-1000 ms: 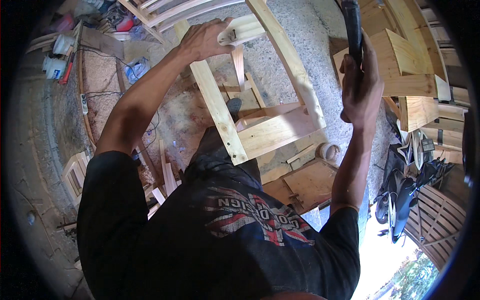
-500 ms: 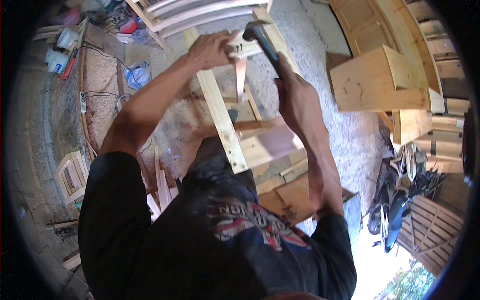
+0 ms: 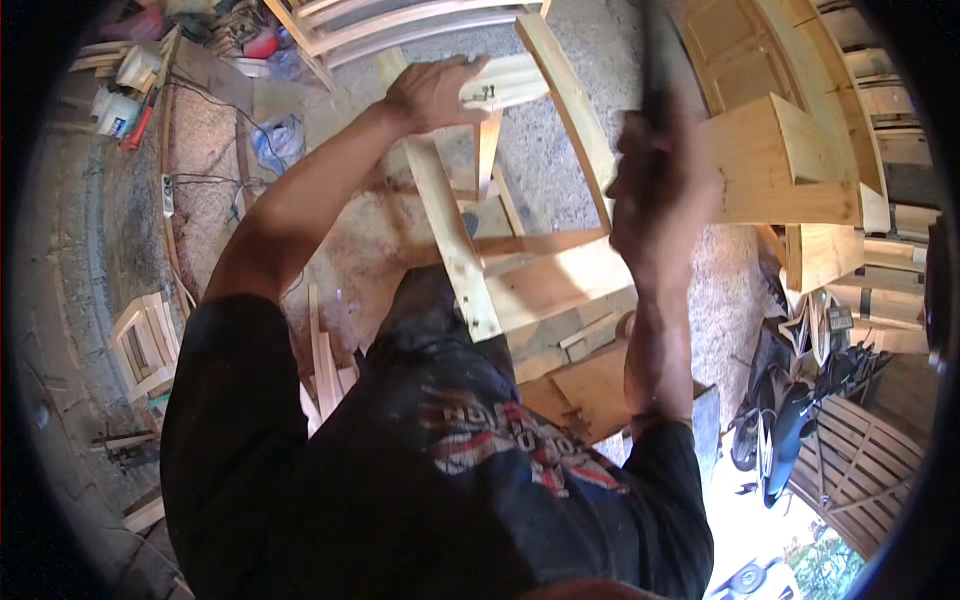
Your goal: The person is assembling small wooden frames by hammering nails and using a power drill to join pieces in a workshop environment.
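Two grips are in view, both bare hands. The left grip (image 3: 437, 97) is closed over the far end of a pale wooden frame (image 3: 443, 205), its fingers along the upper crosspiece (image 3: 525, 80) and its thumb at the near edge. Just right of that grip, dark nails (image 3: 488, 92) stand in the crosspiece. Nearer the person than the left grip, a wider board (image 3: 560, 287) joins the frame's two long rails.

The right grip (image 3: 668, 190), blurred, is clamped round the dark handle of a hammer (image 3: 655, 55), to the right of the frame; the tool's head cannot be made out.

Right of the right grip stands a wooden cabinet piece (image 3: 740, 160). Beyond the left grip is a slatted wooden piece (image 3: 400, 26); to its left, a plastic bag (image 3: 278, 147) lies on the floor, with a white bucket (image 3: 115, 112) farther out.
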A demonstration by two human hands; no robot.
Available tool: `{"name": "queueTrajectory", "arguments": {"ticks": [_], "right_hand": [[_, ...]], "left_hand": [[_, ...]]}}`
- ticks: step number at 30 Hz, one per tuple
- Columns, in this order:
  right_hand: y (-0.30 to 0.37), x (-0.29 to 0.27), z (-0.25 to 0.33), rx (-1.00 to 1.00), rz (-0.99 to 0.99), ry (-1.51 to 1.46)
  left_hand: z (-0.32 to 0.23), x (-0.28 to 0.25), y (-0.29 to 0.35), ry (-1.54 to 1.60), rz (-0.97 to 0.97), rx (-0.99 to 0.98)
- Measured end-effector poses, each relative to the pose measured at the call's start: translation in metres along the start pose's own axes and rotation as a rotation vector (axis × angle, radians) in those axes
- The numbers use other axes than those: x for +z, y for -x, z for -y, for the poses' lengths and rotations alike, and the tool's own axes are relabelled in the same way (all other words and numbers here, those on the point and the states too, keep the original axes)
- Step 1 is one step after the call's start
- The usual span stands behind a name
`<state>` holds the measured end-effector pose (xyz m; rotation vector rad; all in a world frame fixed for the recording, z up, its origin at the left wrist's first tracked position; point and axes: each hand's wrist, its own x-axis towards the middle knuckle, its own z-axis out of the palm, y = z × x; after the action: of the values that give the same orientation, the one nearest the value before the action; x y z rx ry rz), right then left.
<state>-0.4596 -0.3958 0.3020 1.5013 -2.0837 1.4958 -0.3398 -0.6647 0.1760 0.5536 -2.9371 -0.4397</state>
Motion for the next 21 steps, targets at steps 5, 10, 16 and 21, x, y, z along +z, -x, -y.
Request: {"name": "queueTrajectory", "arguments": {"ticks": [5,10,16,21], "right_hand": [[0.006,0.008,0.008,-0.001,0.455,0.360],[0.013,0.008,-0.006,0.100,0.348,0.153],[0.014,0.010,-0.008,0.127,0.348,0.239],[0.004,0.008,0.002,0.039,0.460,0.310]], "left_hand": [[0.001,0.001,0.003,0.039,-0.018,-0.012],[-0.001,-0.001,0.004,-0.061,0.008,-0.019],[0.001,-0.002,-0.001,0.009,0.033,0.025],[0.007,-0.006,-0.004,-0.041,-0.138,0.114]]}}
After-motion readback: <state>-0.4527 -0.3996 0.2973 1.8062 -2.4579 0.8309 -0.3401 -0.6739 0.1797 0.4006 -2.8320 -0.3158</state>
